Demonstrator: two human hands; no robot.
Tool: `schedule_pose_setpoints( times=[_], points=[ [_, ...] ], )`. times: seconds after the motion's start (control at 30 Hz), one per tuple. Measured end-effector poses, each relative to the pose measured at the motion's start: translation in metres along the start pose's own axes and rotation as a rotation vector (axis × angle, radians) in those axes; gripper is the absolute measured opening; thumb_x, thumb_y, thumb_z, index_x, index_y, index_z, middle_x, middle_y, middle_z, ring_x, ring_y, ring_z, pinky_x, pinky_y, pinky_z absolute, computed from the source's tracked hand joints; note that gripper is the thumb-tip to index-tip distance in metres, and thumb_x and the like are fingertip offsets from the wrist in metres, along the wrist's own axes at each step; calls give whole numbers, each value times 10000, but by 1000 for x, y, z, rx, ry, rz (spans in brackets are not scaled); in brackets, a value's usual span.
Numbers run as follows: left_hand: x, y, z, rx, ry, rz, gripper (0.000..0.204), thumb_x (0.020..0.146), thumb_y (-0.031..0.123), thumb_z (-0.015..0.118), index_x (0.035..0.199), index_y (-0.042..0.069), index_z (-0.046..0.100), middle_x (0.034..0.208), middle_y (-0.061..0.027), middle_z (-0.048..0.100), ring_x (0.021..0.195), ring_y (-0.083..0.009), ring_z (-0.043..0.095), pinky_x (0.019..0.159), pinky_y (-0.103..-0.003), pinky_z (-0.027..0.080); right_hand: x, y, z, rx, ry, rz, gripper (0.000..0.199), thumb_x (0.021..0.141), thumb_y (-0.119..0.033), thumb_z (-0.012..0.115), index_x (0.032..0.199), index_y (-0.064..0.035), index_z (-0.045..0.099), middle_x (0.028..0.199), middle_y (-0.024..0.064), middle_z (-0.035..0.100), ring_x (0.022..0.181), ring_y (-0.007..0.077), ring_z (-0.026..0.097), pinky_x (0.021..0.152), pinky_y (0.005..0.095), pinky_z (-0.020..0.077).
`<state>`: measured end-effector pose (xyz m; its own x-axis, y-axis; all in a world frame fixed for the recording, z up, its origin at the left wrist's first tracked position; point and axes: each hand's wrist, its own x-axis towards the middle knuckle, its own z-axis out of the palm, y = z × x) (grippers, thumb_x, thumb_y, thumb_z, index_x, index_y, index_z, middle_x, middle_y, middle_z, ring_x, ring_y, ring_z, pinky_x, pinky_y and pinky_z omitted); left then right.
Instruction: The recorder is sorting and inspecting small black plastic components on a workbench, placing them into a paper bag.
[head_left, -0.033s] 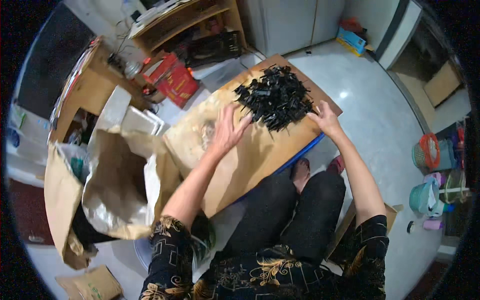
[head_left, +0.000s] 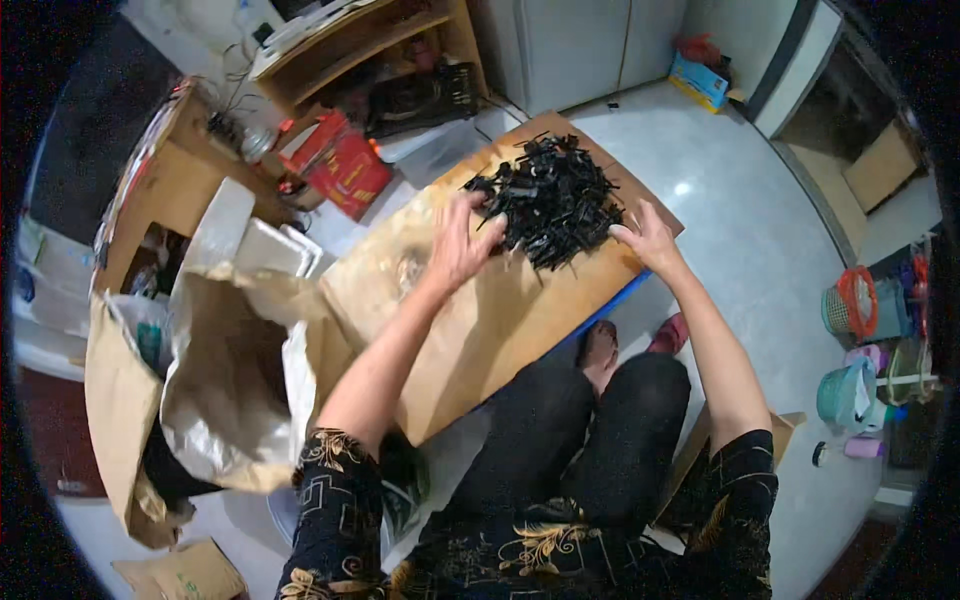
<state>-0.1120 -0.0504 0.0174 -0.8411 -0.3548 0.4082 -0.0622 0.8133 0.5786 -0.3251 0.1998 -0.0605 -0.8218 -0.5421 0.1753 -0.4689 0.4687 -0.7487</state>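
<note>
A heap of small black pieces point(head_left: 555, 200), thin and stick-like, lies on the far end of a wooden tabletop point(head_left: 470, 340). The single pieces are too small to name. At the heap's left edge is my left hand point(head_left: 462, 245), fingers spread and thumb pointing toward the pieces; its fingertips reach the border of the heap. On the opposite side, my right hand point(head_left: 650, 243) has its fingers apart, with the thumb close to the heap's right edge. Neither hand has anything visible in its grasp.
A large open brown paper sack point(head_left: 235, 370) with a pale lining stands left of the tabletop. Beyond the table are a red box point(head_left: 345, 165), a clear plastic bin point(head_left: 435, 150) and a wooden shelf point(head_left: 365, 50). An open cardboard box point(head_left: 785, 430) sits by my right leg.
Both hands have shifted very slightly inward toward the black heap, the left one also a little farther away from me. The view has moved a touch.
</note>
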Motion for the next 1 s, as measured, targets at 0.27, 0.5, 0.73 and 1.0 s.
schedule_pose_setpoints(
  times=[0.27,0.5,0.73,1.0],
  points=[
    [165,-55,89,17,-425,-8,745,721,686,482,1250,162,465,1299,-185,411,1218,-347,365,1007,-458,281,74,-19,-9,-7,-379,9,767,735,-364,695,1278,23,315,1197,191,482,1082,263,496,920,342,405],
    [172,-75,131,140,-622,75,677,760,631,504,1262,180,456,1308,-192,360,1230,-342,336,1006,-405,313,86,-13,22,21,-514,17,706,726,-299,712,1267,5,373,1183,139,510,1103,212,481,942,321,373],
    [127,-90,104,18,-632,120,557,804,461,568,1208,86,488,1224,-183,437,1151,-313,422,976,-360,346,63,-29,40,126,-507,-4,710,717,-313,714,1262,0,383,1153,139,531,1065,211,507,918,322,389],
    [44,-92,54,-13,-414,54,432,805,379,575,1132,102,525,1142,-190,484,1065,-343,479,916,-376,400,29,-57,69,105,-589,-159,727,708,-358,712,1254,-11,381,1116,165,540,1032,256,525,895,348,406]
  ],
)
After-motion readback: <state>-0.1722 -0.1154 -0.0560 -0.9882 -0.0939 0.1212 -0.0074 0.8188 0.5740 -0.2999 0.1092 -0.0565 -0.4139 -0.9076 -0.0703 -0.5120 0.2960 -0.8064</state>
